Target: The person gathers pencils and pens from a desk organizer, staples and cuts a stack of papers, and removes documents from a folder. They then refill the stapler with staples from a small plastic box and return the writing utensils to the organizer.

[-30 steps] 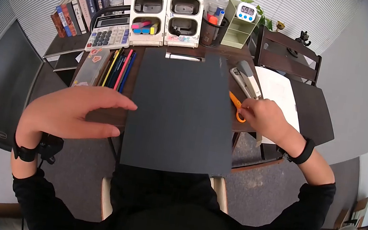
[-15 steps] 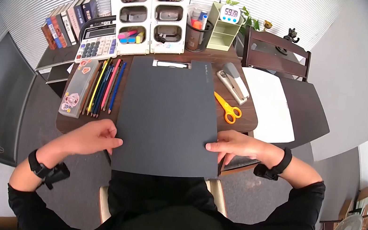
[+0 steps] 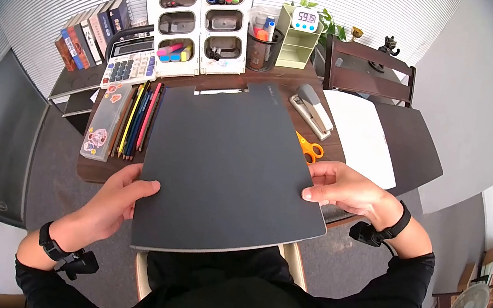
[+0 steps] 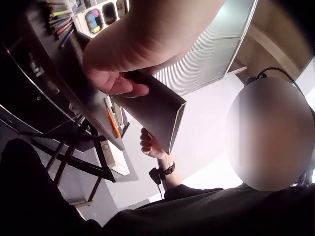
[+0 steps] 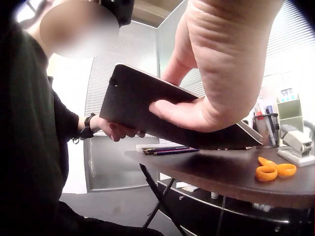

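Observation:
Both hands hold a dark grey clipboard folder (image 3: 229,164), with a pale strip showing in the notch of its far edge. My left hand (image 3: 115,198) grips the left edge, thumb lying on the upper face and fingers beneath. On the opposite edge, my right hand (image 3: 346,191) pinches the folder between thumb and fingers. Its near end is raised above my lap, and the right wrist view shows the folder (image 5: 133,101) tilted over the table edge. Orange scissors (image 3: 311,149) lie just beyond my right hand, partly covered by the folder.
Colored pencils (image 3: 135,121) and a pencil case (image 3: 104,123) lie left on the table. Behind stand a calculator (image 3: 129,66), a white compartment organizer (image 3: 176,48), a pen cup (image 3: 261,54) and a green shelf with a timer (image 3: 305,19). A stapler (image 3: 313,113) and white paper (image 3: 361,136) lie right.
Both hands came in from the sides to the folder's edges and now grip it. The folder's near end has risen and its far end has shifted slightly left, partly covering the scissors.

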Action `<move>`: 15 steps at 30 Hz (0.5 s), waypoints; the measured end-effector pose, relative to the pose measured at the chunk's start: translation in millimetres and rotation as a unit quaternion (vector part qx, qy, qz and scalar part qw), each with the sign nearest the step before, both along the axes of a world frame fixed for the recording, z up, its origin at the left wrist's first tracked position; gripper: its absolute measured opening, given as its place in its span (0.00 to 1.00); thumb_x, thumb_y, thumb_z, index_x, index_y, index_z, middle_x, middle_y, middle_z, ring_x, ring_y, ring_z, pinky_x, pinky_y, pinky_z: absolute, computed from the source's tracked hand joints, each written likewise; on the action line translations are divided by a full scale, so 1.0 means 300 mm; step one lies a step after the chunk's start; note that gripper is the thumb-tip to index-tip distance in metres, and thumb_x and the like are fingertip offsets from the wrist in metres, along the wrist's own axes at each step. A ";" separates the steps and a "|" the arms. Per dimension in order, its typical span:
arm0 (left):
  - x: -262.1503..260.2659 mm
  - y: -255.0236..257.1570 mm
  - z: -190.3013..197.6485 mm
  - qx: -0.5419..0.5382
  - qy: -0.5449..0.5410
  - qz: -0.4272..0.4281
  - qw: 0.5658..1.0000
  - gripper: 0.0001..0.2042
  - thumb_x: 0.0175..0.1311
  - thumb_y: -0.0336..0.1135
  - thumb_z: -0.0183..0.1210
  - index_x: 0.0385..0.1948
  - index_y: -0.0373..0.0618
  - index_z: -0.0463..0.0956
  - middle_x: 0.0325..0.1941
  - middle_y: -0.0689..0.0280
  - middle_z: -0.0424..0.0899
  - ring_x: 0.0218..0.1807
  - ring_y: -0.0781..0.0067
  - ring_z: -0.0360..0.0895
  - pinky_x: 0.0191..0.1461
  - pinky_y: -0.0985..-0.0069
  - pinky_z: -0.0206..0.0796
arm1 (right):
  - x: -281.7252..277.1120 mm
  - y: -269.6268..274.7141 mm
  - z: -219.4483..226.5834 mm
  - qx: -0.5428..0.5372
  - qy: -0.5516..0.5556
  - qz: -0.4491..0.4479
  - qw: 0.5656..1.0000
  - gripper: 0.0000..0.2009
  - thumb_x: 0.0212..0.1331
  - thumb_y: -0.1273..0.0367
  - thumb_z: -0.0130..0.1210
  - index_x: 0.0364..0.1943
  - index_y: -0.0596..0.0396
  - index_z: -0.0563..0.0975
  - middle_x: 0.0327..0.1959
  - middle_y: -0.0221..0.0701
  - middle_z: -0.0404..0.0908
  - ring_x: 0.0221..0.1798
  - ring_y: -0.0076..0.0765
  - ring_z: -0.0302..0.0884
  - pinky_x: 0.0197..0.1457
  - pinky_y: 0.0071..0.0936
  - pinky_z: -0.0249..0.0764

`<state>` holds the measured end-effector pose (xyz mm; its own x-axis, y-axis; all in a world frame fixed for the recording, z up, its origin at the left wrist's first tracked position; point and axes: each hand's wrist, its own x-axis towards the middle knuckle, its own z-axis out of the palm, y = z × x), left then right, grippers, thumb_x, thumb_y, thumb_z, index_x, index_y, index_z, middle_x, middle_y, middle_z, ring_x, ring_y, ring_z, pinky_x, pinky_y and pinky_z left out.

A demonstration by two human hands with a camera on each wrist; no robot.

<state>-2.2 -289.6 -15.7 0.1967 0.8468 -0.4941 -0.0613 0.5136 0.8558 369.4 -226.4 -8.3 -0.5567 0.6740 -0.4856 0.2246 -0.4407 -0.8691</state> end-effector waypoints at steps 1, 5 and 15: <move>0.002 -0.004 -0.006 -0.030 -0.030 0.016 0.999 0.28 0.61 0.34 0.60 0.61 0.40 0.58 0.43 0.66 0.78 0.42 0.80 0.77 0.41 0.80 0.71 | 0.010 -0.003 0.001 0.006 0.009 0.009 1.000 0.16 0.55 0.66 0.65 0.44 0.57 0.77 0.39 0.25 0.80 0.40 0.17 0.75 0.44 0.16 0.70; 0.039 -0.045 0.023 -0.019 -0.075 0.017 0.997 0.27 0.59 0.31 0.60 0.60 0.42 0.59 0.51 0.63 0.75 0.49 0.77 0.76 0.50 0.78 0.70 | 0.019 -0.050 0.067 0.074 0.025 0.024 0.997 0.17 0.54 0.72 0.64 0.48 0.62 0.76 0.41 0.28 0.82 0.42 0.19 0.77 0.48 0.18 0.72; 0.147 0.063 0.172 0.225 -0.130 0.023 0.965 0.26 0.57 0.34 0.61 0.58 0.43 0.62 0.51 0.64 0.75 0.54 0.71 0.73 0.57 0.69 0.66 | 0.106 -0.011 0.075 0.171 0.321 -0.028 0.931 0.39 0.53 0.55 0.64 0.66 0.59 0.60 0.62 0.40 0.68 0.60 0.36 0.71 0.61 0.38 0.70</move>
<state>41.9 -270.5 36.0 0.2220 0.9750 -0.0134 -0.3169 0.0851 0.9446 401.3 -229.7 14.2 -0.6171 0.7650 0.1844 -0.4056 -0.1085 -0.9076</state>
